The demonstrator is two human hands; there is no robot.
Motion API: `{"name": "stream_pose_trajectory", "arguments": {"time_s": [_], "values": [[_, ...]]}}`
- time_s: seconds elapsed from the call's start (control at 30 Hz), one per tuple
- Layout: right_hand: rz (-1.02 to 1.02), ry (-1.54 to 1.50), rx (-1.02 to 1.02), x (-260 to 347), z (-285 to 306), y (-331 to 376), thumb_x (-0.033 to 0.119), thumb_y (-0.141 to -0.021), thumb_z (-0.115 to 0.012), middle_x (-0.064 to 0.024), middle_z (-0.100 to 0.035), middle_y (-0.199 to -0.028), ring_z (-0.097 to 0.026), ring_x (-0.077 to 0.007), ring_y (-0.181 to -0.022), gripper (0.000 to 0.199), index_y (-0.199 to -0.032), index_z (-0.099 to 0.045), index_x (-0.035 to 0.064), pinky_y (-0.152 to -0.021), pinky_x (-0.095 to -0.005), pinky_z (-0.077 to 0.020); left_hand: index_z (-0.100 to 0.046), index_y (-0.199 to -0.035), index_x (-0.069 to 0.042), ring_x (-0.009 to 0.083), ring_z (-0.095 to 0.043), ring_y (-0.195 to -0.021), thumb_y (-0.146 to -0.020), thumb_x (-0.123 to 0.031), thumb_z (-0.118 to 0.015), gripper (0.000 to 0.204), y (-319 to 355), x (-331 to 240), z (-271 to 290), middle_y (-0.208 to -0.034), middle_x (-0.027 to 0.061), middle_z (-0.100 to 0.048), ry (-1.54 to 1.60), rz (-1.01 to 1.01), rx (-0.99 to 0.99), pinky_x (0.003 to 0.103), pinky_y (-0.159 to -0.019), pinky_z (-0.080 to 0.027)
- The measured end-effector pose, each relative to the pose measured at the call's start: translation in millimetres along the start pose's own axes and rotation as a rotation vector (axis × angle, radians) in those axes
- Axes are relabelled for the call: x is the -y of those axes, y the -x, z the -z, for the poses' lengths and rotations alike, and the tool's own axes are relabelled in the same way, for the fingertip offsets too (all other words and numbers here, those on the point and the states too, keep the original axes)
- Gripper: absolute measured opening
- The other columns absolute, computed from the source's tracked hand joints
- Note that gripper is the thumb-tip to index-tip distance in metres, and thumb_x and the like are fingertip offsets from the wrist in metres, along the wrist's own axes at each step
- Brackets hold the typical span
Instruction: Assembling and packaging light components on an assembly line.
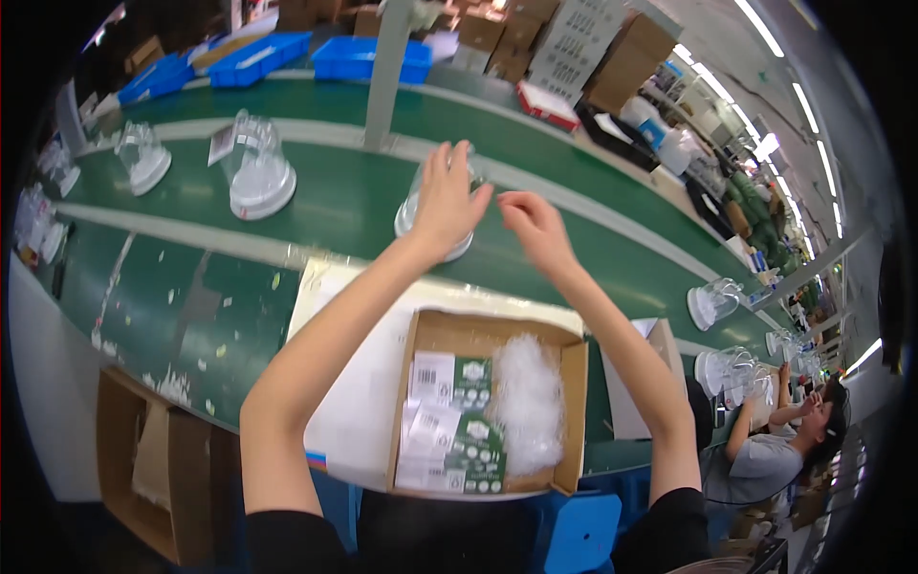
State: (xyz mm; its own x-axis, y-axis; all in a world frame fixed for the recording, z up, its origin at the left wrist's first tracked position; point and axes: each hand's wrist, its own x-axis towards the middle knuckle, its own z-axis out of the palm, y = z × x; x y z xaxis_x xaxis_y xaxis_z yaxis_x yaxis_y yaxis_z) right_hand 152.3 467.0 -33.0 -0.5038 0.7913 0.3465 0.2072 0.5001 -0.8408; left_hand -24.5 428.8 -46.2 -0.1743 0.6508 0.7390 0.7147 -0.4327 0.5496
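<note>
A clear plastic dome with a white round base (406,214) stands on the green conveyor belt, partly hidden behind my left hand (445,203). That hand reaches across it with fingers stretched and the thumb apart; whether it touches the dome is hard to see. Just to the right, my right hand (538,232) is raised with bent fingers brought together at the tips, and anything in them is too small to make out. Below my forearms lies an open cardboard box (574,421), containing green-and-white printed cards (473,445) and a bundle of crinkled clear film (529,407).
More clear domes (260,182) stand along the belt on both sides. Blue trays (373,62) sit beyond it, near an upright metal post (384,86). A brown carton (177,478) is at lower left. Another person (770,464) sits at the right, and a blue stool (581,531) is below.
</note>
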Motion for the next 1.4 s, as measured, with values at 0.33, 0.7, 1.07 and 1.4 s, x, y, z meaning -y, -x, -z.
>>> {"name": "stream_pose_trajectory", "arguments": {"time_s": [0.33, 0.7, 1.07, 1.4], "values": [[-0.063, 0.293, 0.015, 92, 26, 301, -0.006, -0.075, -0.062, -0.0146, -0.063, -0.102, -0.063, -0.0293, -0.099, 0.013, -0.085, -0.060, 0.0015, -0.088, -0.0354, -0.0494, -0.042, -0.135, 0.005, 0.0393, -0.041, -0.129, -0.081, -0.016, -0.071, 0.065, 230, -160, 124, -0.137, 0.0226, -0.045, 0.090, 0.177, 0.817, 0.044, -0.107, -0.036], [-0.140, 0.398, -0.255, 86, 21, 349, 0.002, -0.074, -0.067, -0.0157, -0.059, -0.115, -0.054, -0.0343, -0.115, 0.019, -0.093, -0.062, 0.0017, -0.098, -0.0401, -0.0434, -0.067, -0.108, -0.003, 0.0297, -0.064, -0.101, -0.075, 0.002, -0.068, 0.033, 234, -183, 138, -0.107, 0.0117, -0.068, 0.047, 0.096, 0.718, 0.037, -0.089, -0.049], [-0.242, 0.607, -0.469, 66, 5, 355, 0.009, -0.077, -0.070, -0.0161, -0.056, -0.122, -0.050, -0.0355, -0.120, 0.017, -0.090, -0.065, 0.0003, -0.100, -0.0407, -0.0413, -0.046, -0.123, 0.006, 0.0129, -0.060, -0.094, -0.094, -0.004, -0.048, 0.031, 269, -230, 152, -0.112, 0.0102, -0.061, 0.777, 0.789, 0.349, 0.024, -0.084, -0.047], [-0.233, 0.596, -0.523, 65, 7, 356, 0.009, -0.077, -0.071, -0.0120, -0.060, -0.112, -0.056, -0.0318, -0.110, 0.015, -0.088, -0.066, 0.0010, -0.089, -0.0382, -0.0477, -0.072, -0.099, 0.003, 0.0214, -0.066, -0.095, -0.081, 0.015, -0.042, 0.037, 256, -241, 140, -0.101, 0.0199, -0.069, 0.746, 0.620, 0.683, 0.027, -0.085, -0.049]]}}
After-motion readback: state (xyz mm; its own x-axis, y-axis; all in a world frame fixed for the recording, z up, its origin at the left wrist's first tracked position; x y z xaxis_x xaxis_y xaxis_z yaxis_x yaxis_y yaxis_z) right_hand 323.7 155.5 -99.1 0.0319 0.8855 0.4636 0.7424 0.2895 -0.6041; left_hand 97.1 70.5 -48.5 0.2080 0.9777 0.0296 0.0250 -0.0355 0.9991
